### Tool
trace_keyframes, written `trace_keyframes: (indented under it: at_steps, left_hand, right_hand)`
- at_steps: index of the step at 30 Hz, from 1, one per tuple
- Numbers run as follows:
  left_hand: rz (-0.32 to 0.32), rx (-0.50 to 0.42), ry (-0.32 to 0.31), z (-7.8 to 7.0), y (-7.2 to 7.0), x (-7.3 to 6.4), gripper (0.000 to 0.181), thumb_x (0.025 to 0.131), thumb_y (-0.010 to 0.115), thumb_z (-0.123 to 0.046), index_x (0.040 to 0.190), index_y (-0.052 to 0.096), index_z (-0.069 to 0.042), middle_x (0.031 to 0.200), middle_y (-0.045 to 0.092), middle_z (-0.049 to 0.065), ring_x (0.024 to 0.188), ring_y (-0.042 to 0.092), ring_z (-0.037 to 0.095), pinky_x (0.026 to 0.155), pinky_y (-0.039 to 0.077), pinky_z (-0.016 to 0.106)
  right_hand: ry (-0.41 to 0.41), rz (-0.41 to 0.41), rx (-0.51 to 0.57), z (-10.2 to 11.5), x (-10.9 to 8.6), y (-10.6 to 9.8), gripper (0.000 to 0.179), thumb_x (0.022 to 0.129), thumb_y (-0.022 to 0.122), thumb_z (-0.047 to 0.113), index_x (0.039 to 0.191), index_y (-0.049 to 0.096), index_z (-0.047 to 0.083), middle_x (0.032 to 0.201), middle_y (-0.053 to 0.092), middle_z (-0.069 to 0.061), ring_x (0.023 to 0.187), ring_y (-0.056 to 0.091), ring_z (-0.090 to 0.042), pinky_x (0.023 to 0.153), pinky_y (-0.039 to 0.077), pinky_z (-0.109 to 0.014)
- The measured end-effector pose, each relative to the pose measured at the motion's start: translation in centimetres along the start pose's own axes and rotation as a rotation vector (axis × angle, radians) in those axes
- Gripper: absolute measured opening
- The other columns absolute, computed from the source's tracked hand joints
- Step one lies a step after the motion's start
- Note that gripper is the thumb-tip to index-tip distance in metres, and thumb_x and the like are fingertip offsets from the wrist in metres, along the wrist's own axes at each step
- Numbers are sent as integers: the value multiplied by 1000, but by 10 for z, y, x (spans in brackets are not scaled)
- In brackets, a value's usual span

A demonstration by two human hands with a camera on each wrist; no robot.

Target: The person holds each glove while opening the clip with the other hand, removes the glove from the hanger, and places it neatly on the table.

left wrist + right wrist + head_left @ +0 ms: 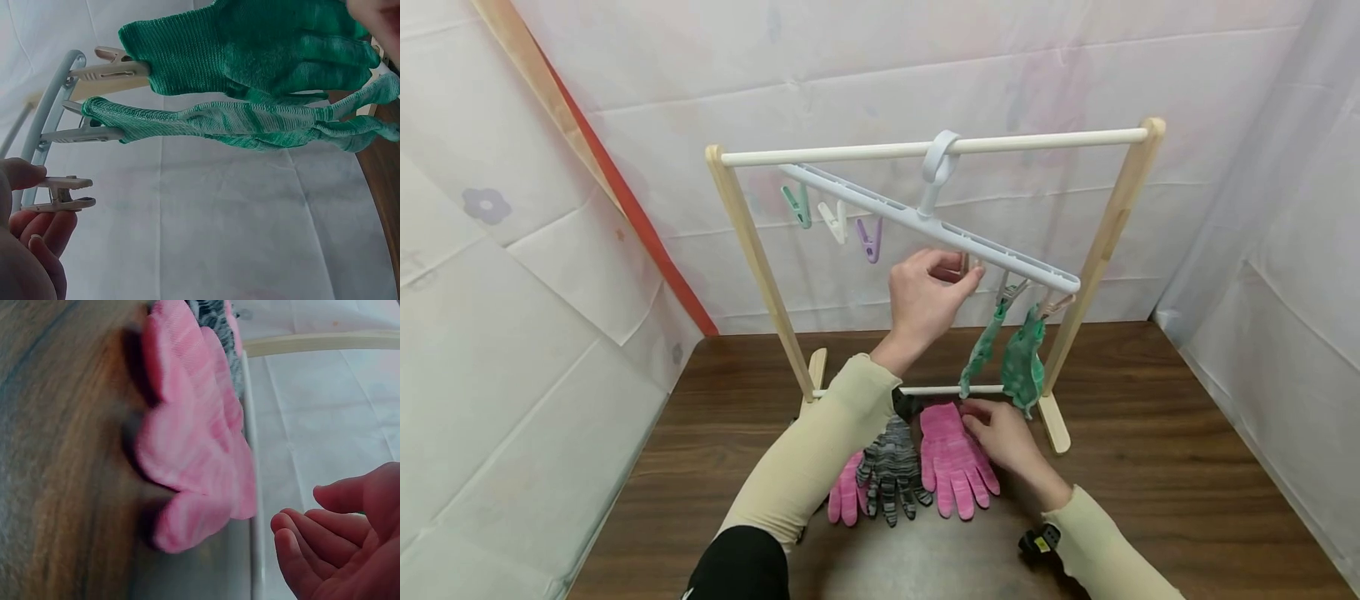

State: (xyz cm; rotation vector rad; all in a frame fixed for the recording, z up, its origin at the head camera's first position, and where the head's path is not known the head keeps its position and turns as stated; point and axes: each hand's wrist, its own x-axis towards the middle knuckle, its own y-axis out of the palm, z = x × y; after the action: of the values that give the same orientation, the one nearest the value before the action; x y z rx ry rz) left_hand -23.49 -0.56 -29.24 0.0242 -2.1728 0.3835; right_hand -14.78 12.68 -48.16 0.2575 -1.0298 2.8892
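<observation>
My left hand [921, 296] is raised beneath the white hanger [917, 221], pinching a pale clothespin [69, 183] whose jaws stand apart with nothing between them. Beside it, two clothespins hold green gloves: one glove [981, 350] nearer that hand, the other [1024, 358] at the hanger's right end. Low over the table, my right hand [1006, 433] is next to the cuff of a pink glove [953, 458] lying flat. In the right wrist view its thumb and loosely bent fingers [312, 550] are apart and hold nothing. A grey-black glove [891, 467] overlaps another pink glove [847, 492].
The hanger hooks over the top bar [827, 155] of a wooden rack and tilts down to the right. Green [798, 207], white [835, 223] and purple clothespins [869, 242] hang bare at its left. The rack's right foot [1054, 423] stands on the brown table [1157, 467].
</observation>
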Motion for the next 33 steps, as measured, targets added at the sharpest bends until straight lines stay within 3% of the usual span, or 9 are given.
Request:
trace_keyframes:
  at_steps: [4,10,15,22,28,33]
  left_hand:
    - [7,-2,0,0,0,1,21,80,84,-22,88,77,-4,84,73,5,69,70,9,65,58,33]
    - [10,-11,-5,0,1,1,22,80,84,-23,88,77,-4,84,73,5,70,70,8,64,57,31]
    - [8,-6,-11,0,1,1,23,79,85,-23,89,77,-4,84,73,4,70,70,7,64,56,24]
    - [12,-18,-18,0,2,1,23,79,85,-23,89,77,-4,84,73,5,70,70,8,65,57,28]
    - [-1,-14,-18,0,3,0,24,78,86,-23,89,77,-4,84,73,4,70,70,8,64,55,22]
    - [2,-21,-24,0,4,-1,25,78,86,-24,89,76,-4,84,73,4,70,70,8,64,55,21]
  right_hand:
    - [-16,-50,20,6,-3,-7,25,95,67,8,119,71,2,106,73,-9,94,68,-21,80,56,-43]
    - [-6,-157,95,15,-7,-19,15,94,69,13,107,75,8,98,74,-4,94,69,-22,83,55,-44]
    - [-4,-223,152,22,-9,-29,15,92,72,13,105,75,6,95,74,-5,87,68,-19,76,55,-33]
    - [-32,-401,220,33,-11,-44,14,91,74,12,102,74,4,92,74,-6,80,66,-13,65,50,-17]
    - [-82,-510,287,43,-11,-55,18,90,75,11,107,72,6,95,74,-7,84,66,-6,70,51,-14]
    - [-87,-539,323,50,-7,-55,29,87,78,11,114,70,4,103,72,-10,92,68,-16,74,53,-14]
